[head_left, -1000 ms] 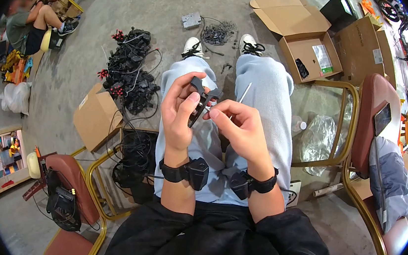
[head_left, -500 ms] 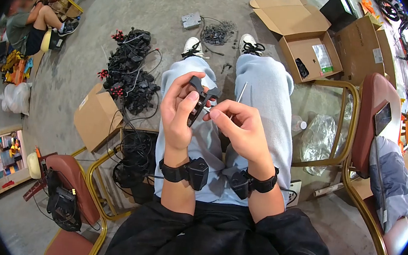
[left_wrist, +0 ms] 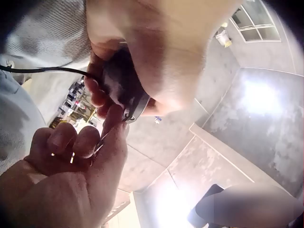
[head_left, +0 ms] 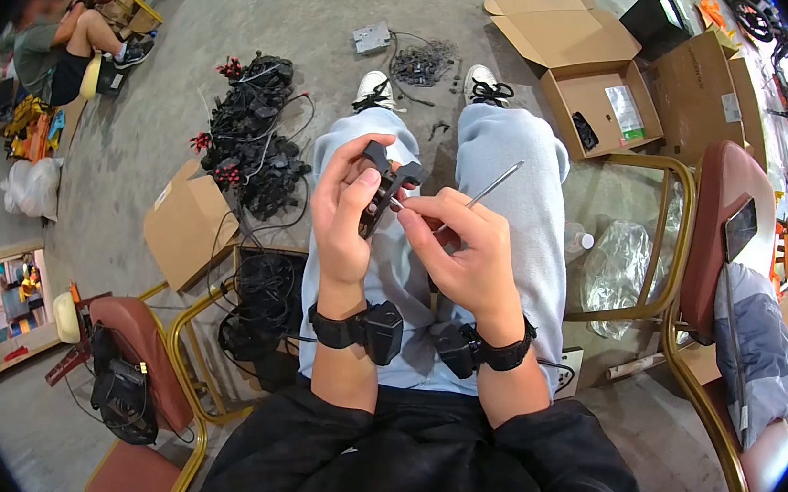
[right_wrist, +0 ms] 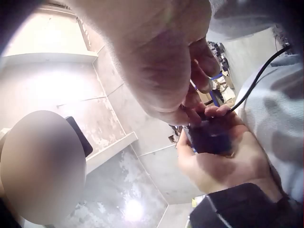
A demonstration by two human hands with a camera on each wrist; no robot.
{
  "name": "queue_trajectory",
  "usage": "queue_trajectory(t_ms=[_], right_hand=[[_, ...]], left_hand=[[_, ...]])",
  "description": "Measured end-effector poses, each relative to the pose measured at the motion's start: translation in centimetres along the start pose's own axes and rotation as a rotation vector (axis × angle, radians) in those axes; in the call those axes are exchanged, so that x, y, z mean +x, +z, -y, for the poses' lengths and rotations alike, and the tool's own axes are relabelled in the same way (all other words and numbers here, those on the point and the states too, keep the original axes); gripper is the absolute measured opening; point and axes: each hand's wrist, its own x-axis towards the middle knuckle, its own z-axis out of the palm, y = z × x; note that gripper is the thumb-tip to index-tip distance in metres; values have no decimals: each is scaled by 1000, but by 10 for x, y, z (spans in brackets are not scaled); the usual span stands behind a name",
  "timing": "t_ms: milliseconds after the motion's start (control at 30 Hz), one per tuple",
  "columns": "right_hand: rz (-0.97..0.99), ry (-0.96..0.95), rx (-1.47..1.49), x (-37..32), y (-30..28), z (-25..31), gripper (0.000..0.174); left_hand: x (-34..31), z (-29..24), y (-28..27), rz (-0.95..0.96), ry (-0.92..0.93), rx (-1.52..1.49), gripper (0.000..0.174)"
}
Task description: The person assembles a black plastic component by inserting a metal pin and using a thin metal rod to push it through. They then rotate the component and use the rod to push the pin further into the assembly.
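In the head view the left hand (head_left: 342, 231) grips a black plastic part (head_left: 382, 192) with a forked upper end, its thumb lying on the near side. The right hand (head_left: 466, 254) pinches something small and light-coloured against that part's right side. A thin metal rod (head_left: 497, 183) slants up and right from between the right hand's fingers. In the left wrist view the dark part (left_wrist: 124, 83) has a cable running from it, and the right fingertips touch its edge. The right wrist view shows the part (right_wrist: 213, 137) in the left palm, largely blurred.
A heap of black devices with cables (head_left: 266, 137) lies on the floor at left, beside a cardboard flap (head_left: 186, 229). Small dark pieces (head_left: 423, 62) and a metal box (head_left: 371, 38) lie beyond the shoes. An open carton (head_left: 601, 104) and chairs (head_left: 717, 232) stand at right.
The rod has swung from near upright to a slant toward the upper right, and the right hand has turned with it. The left hand holds the black part in nearly the same place.
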Motion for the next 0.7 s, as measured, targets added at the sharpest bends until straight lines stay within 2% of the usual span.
queue_trajectory(t_ms=[100, 167, 400, 467, 600, 667, 700], right_hand=[[78, 102, 89, 0, -3, 0, 10], [113, 287, 241, -2, -3, -4, 11], [136, 419, 449, -1, -5, -8, 14], [226, 573, 671, 0, -10, -11, 14], [218, 582, 671, -1, -8, -10, 14], [81, 384, 390, -4, 0, -6, 11], [80, 384, 391, -3, 1, -4, 11]], left_hand=[[1, 0, -4, 20, -16, -16, 37], [1, 0, -4, 31, -12, -9, 37], [-1, 2, -3, 50, 24, 26, 35], [-2, 3, -2, 62, 26, 36, 34], [-2, 3, -2, 51, 46, 69, 34], [-2, 2, -1, 48, 42, 63, 34], [-2, 0, 0, 41, 36, 39, 34]])
